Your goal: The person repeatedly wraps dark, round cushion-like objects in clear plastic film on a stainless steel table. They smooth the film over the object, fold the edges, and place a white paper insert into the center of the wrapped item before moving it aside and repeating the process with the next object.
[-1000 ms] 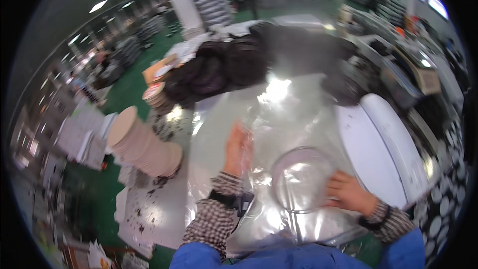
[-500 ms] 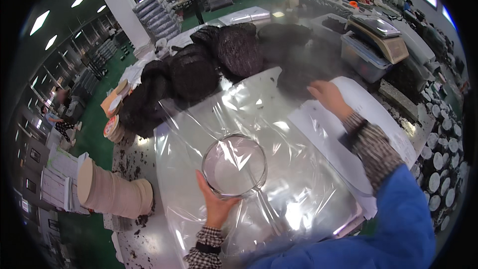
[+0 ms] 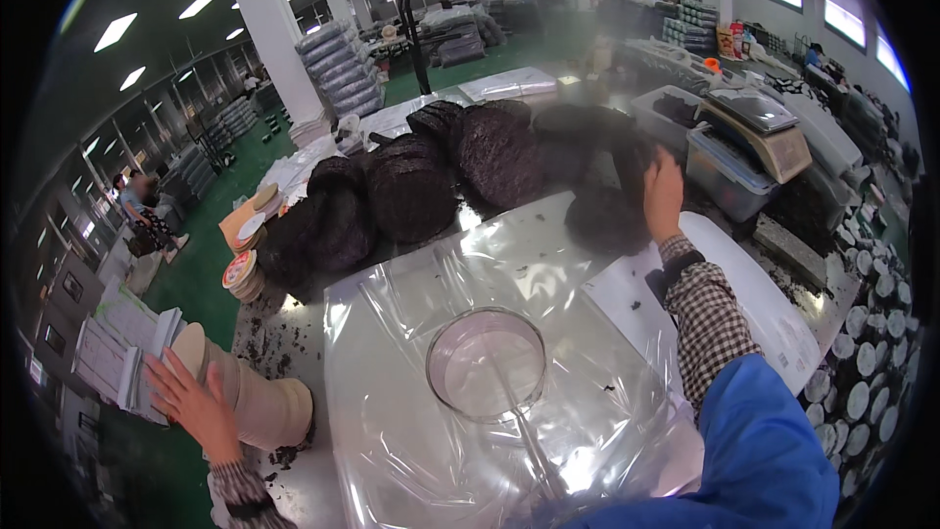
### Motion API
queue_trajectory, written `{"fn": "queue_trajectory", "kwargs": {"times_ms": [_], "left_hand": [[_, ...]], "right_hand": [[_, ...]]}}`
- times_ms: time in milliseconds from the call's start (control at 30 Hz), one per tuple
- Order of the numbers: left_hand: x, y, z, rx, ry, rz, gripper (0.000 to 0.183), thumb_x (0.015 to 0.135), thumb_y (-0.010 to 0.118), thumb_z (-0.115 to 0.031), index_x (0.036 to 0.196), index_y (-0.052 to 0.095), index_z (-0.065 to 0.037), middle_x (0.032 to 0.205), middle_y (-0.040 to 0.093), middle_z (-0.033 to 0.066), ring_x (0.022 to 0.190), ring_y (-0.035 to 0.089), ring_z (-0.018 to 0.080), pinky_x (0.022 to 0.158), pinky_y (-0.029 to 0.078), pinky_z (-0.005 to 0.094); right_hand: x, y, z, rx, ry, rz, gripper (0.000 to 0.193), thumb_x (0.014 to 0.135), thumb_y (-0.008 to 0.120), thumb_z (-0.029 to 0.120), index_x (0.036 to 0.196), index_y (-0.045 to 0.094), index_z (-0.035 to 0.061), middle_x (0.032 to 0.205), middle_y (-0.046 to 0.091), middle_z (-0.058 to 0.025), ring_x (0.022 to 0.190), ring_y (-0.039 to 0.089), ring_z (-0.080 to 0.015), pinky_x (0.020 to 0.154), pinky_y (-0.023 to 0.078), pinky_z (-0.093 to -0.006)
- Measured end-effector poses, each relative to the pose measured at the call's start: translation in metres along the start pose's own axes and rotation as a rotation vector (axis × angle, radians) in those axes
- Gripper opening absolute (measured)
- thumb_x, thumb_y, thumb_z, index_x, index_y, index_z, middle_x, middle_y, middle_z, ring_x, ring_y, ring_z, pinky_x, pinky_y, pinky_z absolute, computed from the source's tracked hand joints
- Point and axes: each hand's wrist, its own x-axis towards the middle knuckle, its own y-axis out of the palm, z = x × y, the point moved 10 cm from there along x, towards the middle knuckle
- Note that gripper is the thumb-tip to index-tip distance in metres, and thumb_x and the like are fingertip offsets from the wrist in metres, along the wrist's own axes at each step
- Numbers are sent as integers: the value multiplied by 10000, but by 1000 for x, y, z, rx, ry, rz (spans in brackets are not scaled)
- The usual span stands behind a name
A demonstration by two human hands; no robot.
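Fingers of the right hand [image 3: 664, 194] lie spread on a dark pressed disc [image 3: 605, 217] beyond the round mould [image 3: 486, 362]; left hand [image 3: 191, 404], fingers spread, touches the paper stack [image 3: 137, 358] left of it, neither gripping. Judged step: fetching one disc and one wrapper; next, close on both. Count: about eight discs on the bench [image 3: 294, 333], one film sheet [image 3: 470, 294], one mould.

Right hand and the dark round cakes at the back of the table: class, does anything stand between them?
Nothing visible does. The right hand is already up against the nearest dark round cake, past the round mould under the clear plastic sheet. The left hand rests far off on the stack of tan paper discs.
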Motion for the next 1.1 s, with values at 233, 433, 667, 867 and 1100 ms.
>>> {"fn": "queue_trajectory", "kwargs": {"times_ms": [233,433,667,867,1100], "left_hand": [[-19,65,39,-428,171,281,284,875,591,-37,1158,600,-12,1077,663,174,963,628,371,828,502,423],[-3,-97,-29,-922,179,-133,311,964,480,-60,1232,589,51,1177,665,166,1120,630,306,946,498,391],[-164,-13,-287,-1674,-30,686,312,825,704,-155,1079,625,7,1062,641,179,1015,621,348,920,492,449],[-129,-21,-339,-1142,430,897,1066,620,880,-314,1418,272,48,1201,486,249,996,619,380,841,537,415],[-228,99,-410,-607,923,1373,1332,545,927,-326,1484,70,72,1318,422,326,1113,568,465,942,487,465]], "right_hand": [[20,6,-46,-73,227,453,135,924,467,66,1050,460,19,975,633,-236,931,601,-447,818,480,-502],[39,-69,18,394,151,-279,205,994,452,150,1130,455,-3,942,612,-262,893,601,-447,775,468,-479],[-154,28,179,542,-76,619,198,907,488,42,1051,614,-12,1099,583,-195,1068,568,-354,977,432,-384],[-238,36,241,34,-843,1471,745,642,781,366,1183,544,-89,1149,572,-204,950,601,-330,877,491,-386],[-333,67,250,59,-919,1268,681,725,708,266,1217,495,-154,1066,599,-211,889,625,-283,697,536,-365]]}}
